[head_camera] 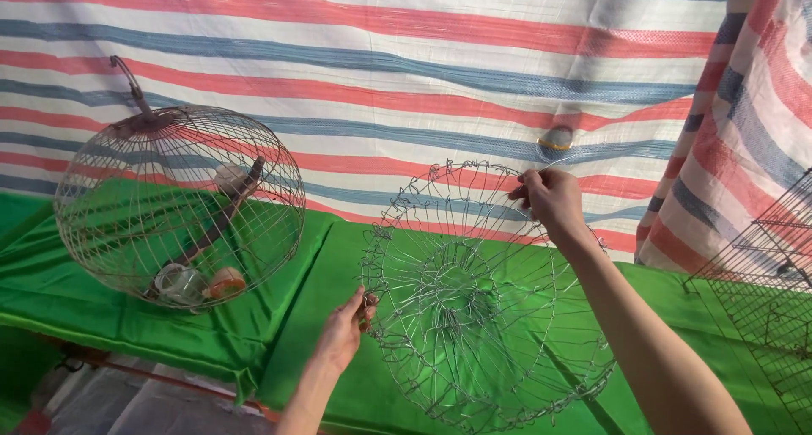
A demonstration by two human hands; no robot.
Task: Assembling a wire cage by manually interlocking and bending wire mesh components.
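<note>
Left hand: it is pinching the lower left rim of the wire frame, with thumb and fingers closing on the wire at the edge

Right hand: it is reaching up to the top of the same frame, the fingers closing around a wire at the upper rim, the forearm running down toward the lower right corner of the view

Wire frame: it is a round, shiny, dome-shaped piece of bent wire, standing on edge over the green cloth, with its hollow side facing the person; it is sitting in the middle of the view, between the two hands, tilting a little to the right

Round cage: it is resting on the green cloth to the left, well apart from the frame; it is darker and rusty-looking, with a hook sticking up from its top

Inside the cage: a wooden perch is slanting across it, and two small cups are lying at the bottom

Backdrop: a striped sheet in red, blue and white is hanging behind the table

Right edge: part of a square-meshed wire cage is showing, near the right forearm but apart from it
</note>
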